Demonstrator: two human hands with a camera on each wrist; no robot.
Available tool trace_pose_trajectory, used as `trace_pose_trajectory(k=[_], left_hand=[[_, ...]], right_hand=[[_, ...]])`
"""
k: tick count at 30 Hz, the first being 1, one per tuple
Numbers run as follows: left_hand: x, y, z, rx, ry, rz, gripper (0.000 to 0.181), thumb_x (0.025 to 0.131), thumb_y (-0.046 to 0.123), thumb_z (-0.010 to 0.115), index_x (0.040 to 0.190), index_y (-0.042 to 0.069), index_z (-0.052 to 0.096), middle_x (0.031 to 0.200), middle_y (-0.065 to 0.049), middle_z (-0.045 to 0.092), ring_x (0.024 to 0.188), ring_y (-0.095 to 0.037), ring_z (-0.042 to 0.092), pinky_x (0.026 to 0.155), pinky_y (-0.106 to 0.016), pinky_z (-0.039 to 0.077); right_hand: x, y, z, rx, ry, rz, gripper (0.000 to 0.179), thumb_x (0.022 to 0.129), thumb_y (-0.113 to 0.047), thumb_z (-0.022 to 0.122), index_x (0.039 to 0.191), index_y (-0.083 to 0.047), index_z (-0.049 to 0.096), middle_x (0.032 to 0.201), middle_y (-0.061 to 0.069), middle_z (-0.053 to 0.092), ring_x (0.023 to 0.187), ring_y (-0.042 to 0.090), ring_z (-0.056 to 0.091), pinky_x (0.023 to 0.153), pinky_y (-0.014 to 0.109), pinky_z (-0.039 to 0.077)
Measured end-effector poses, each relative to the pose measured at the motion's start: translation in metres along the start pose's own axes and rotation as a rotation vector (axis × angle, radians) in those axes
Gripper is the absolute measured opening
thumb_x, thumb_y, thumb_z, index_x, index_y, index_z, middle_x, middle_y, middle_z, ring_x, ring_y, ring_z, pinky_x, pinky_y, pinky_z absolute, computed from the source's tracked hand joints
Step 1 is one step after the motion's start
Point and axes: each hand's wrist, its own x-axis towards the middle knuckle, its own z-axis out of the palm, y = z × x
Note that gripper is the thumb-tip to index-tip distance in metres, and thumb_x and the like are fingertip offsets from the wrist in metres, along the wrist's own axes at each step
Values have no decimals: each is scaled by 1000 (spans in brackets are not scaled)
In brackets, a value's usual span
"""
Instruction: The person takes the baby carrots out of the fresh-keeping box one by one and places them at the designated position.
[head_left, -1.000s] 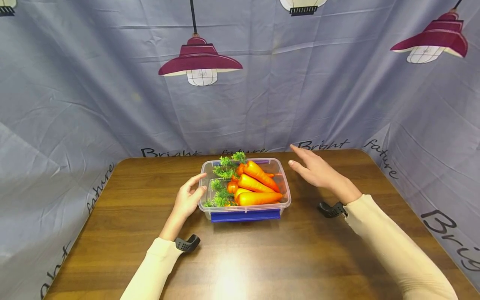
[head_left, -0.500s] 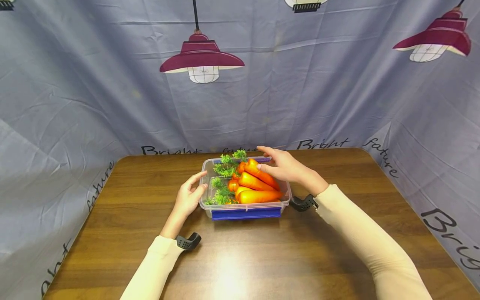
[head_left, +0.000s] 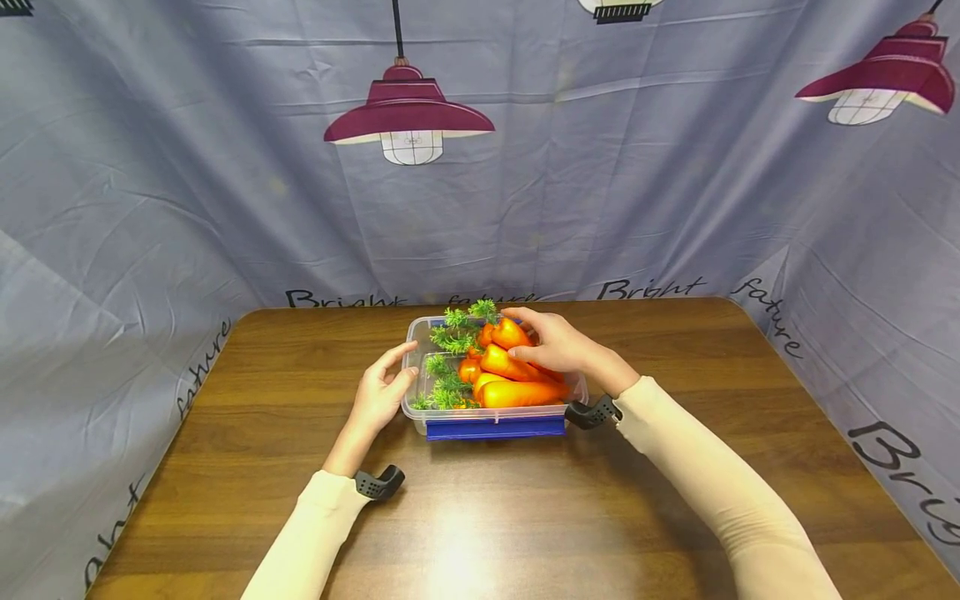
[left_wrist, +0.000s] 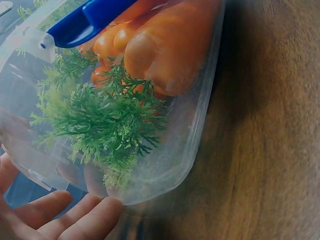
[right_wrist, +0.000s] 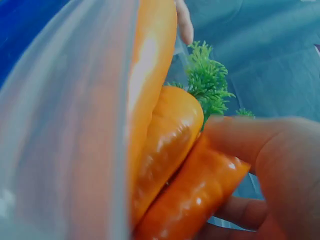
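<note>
A clear plastic box (head_left: 410, 410) with blue clips holds several orange carrots (head_left: 522, 394), green tops to the left. My right hand (head_left: 562, 346) reaches in over the box's right side. In the right wrist view its thumb lies on one carrot (right_wrist: 195, 187) while the fingers curl round the far side, so it grips that carrot near its thick end. My left hand (head_left: 380, 396) is at the box's left wall, thumb and fingers spread. In the left wrist view its fingers (left_wrist: 95, 220) are relaxed, tips right at the wall. Leafy tops (left_wrist: 110, 115) show through the plastic.
The box stands near the back of a brown wooden table (head_left: 315, 350). A grey-blue cloth (head_left: 600, 208) with printed lamps hangs behind and at both sides. A blue clip (head_left: 495, 427) sticks out along the box's front.
My right hand has come in from the right of the box, down onto the carrots, and its fingers have closed round one. The left hand has stayed at the box's left wall.
</note>
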Motion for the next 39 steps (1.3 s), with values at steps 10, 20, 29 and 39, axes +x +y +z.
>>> trace_pose_trajectory(k=[10,20,29,39], left_hand=[[-1,1,0,-4,-6,-13,44,98,7,60,142,8,59,150,-16,55,88,-29,65,62,-19,48],[-1,0,3,-2,-3,-12,43,99,7,60,142,9,59,150,-15,56,114,-36,63,69,-17,49],[-2,0,0,-14,12,-23,43,98,7,60,141,9,60,150,-15,56,122,-34,61,73,-16,49],[0,0,-1,-21,-20,-21,45,99,8,59,144,9,58,152,-14,54,128,-35,57,70,-16,46]], right_hand=[[-1,0,1,-24,28,-40,65,88,-9,75,148,-9,49,117,19,71,107,33,67,93,49,55],[-6,-2,-4,11,15,6,66,91,-11,74,151,-11,46,121,20,69,110,34,67,95,48,56],[-15,-12,-39,211,92,31,67,95,-12,70,154,-8,39,119,24,68,102,34,70,84,42,61],[-50,20,-87,594,143,297,69,103,-16,57,161,-8,19,138,36,51,91,10,69,73,36,63]])
